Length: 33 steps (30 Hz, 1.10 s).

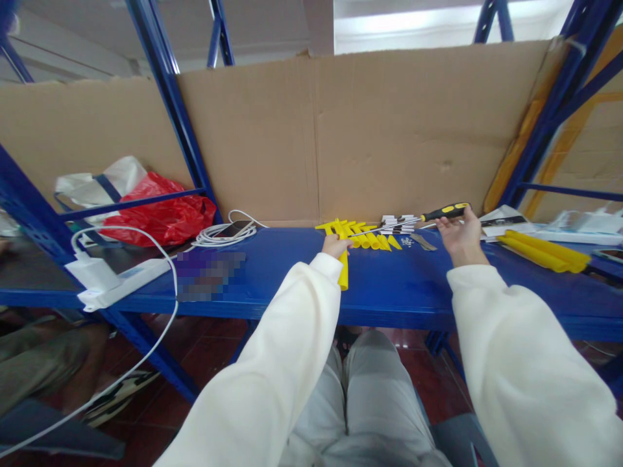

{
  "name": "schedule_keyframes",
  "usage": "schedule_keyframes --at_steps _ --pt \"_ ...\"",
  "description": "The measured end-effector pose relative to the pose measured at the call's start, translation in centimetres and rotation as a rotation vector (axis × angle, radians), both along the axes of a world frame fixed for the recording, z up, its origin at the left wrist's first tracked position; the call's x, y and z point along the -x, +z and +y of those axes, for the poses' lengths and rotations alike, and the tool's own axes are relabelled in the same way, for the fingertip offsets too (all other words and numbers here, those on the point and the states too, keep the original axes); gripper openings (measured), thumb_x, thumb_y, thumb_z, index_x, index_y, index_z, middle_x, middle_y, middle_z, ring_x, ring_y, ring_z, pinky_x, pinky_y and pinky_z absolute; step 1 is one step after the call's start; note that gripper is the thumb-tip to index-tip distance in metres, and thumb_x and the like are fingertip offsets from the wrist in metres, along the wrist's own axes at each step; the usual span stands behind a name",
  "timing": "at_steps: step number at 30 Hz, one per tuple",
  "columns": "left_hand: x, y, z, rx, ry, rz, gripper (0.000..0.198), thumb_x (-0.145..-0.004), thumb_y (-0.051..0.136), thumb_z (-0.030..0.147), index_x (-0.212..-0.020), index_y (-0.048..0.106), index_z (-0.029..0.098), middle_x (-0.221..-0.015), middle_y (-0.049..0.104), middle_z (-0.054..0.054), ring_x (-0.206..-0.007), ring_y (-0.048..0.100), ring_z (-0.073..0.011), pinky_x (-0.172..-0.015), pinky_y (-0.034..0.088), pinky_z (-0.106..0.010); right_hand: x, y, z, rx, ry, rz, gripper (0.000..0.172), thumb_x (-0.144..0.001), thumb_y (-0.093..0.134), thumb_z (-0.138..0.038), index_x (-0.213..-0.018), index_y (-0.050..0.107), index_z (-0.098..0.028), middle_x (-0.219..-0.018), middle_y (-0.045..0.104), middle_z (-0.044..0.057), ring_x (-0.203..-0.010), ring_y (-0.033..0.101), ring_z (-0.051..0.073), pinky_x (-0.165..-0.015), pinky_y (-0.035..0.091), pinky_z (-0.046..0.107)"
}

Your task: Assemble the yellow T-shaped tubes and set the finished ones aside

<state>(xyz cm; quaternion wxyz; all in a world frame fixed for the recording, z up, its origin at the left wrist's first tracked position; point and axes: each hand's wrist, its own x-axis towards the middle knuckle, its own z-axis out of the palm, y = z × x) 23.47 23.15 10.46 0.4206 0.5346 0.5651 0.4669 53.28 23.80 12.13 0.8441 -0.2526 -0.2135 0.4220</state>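
Note:
My left hand is closed around a yellow tube-like piece, its lower end sticking out below my fingers. In my right hand is a screwdriver with a black and yellow handle, gripped near the handle's end. Its long shaft points left, and the tip comes close to my left hand; whether it touches the yellow piece I cannot tell. Just beyond lies a row of several similar yellow pieces. Small metal bits and flat grey strips rest to the right of that row.
A cardboard panel closes off the back of the blue table. At right lie yellow rolled pieces. On the left are a white power strip, coiled white cable and a red plastic bag. Another person's leg shows lower left.

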Motion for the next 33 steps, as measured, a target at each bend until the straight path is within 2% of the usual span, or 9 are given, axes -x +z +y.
schedule_keyframes --at_steps 5,10,13,19,22,25,29,33 --pt "0.0 -0.1 0.2 0.002 -0.001 -0.003 0.022 -0.068 0.075 0.001 -0.087 0.084 0.01 -0.062 0.07 -0.001 -0.05 0.061 -0.0122 -0.051 0.051 -0.021 0.4 0.4 -0.2 0.084 -0.051 0.092 0.027 -0.112 0.047 -0.027 -0.086 0.056 -0.027 -0.074 0.06 -0.003 -0.054 0.06 0.012 -0.05 0.062 0.026" --pt "0.1 -0.3 0.5 0.003 0.011 -0.009 0.024 -0.066 0.076 0.002 -0.087 0.085 0.01 -0.067 0.074 -0.005 -0.06 0.07 -0.017 -0.059 0.057 -0.024 0.7 0.3 -0.1 0.072 -0.07 0.081 0.027 -0.113 0.057 -0.032 -0.087 0.056 -0.025 -0.069 0.052 -0.007 -0.048 0.053 0.01 -0.047 0.056 0.018" --pt "0.0 -0.4 0.6 -0.004 0.004 -0.033 0.02 -0.066 0.078 0.0 -0.083 0.083 0.011 -0.067 0.073 -0.004 -0.061 0.071 -0.017 -0.061 0.057 -0.024 0.5 0.1 0.3 0.057 -0.098 0.084 0.032 -0.113 0.056 -0.032 -0.083 0.052 -0.026 -0.065 0.045 -0.008 -0.046 0.049 0.01 -0.048 0.056 0.019" --pt "-0.1 -0.4 0.6 -0.004 0.022 -0.034 0.019 -0.067 0.077 -0.001 -0.081 0.082 0.011 -0.069 0.074 -0.005 -0.066 0.073 -0.0184 -0.063 0.058 -0.024 0.2 0.0 0.2 0.017 -0.06 0.048 0.038 -0.113 0.049 -0.035 -0.076 0.05 -0.027 -0.074 0.055 -0.004 -0.049 0.052 0.011 -0.053 0.062 0.027" --pt "-0.1 -0.4 0.5 -0.003 0.036 -0.051 0.022 -0.064 0.078 -0.001 -0.083 0.082 0.011 -0.068 0.074 -0.004 -0.064 0.072 -0.0176 -0.06 0.057 -0.024 0.8 0.4 -0.4 0.052 -0.051 0.064 0.037 -0.114 0.044 -0.03 -0.079 0.054 -0.026 -0.076 0.058 -0.003 -0.05 0.055 0.011 -0.056 0.063 0.026" --pt "-0.1 -0.2 0.3 0.002 0.047 -0.051 0.021 -0.066 0.076 -0.001 -0.082 0.081 0.01 -0.063 0.071 -0.003 -0.058 0.067 -0.0154 -0.058 0.055 -0.023 1.5 0.8 -1.1 0.103 -0.053 0.057 0.033 -0.115 0.048 -0.029 -0.084 0.057 -0.024 -0.071 0.057 -0.004 -0.051 0.053 0.01 -0.053 0.059 0.021" --pt "-0.1 0.0 0.1 0.006 0.043 -0.075 0.019 -0.066 0.074 -0.004 -0.077 0.08 0.011 -0.055 0.063 0.001 -0.052 0.061 -0.0136 -0.056 0.052 -0.023 1.5 1.0 -1.3 0.131 -0.075 0.048 0.031 -0.114 0.055 -0.034 -0.084 0.056 -0.024 -0.067 0.056 -0.006 -0.047 0.05 0.009 -0.047 0.055 0.019" --pt "-0.1 0.0 0.0 0.008 0.04 -0.086 0.02 -0.064 0.075 -0.004 -0.075 0.08 0.012 -0.053 0.061 0.002 -0.052 0.061 -0.0144 -0.055 0.051 -0.023 0.8 0.6 -0.8 0.092 -0.056 0.05 0.032 -0.112 0.056 -0.038 -0.082 0.054 -0.026 -0.068 0.057 -0.005 -0.046 0.052 0.011 -0.05 0.06 0.024"
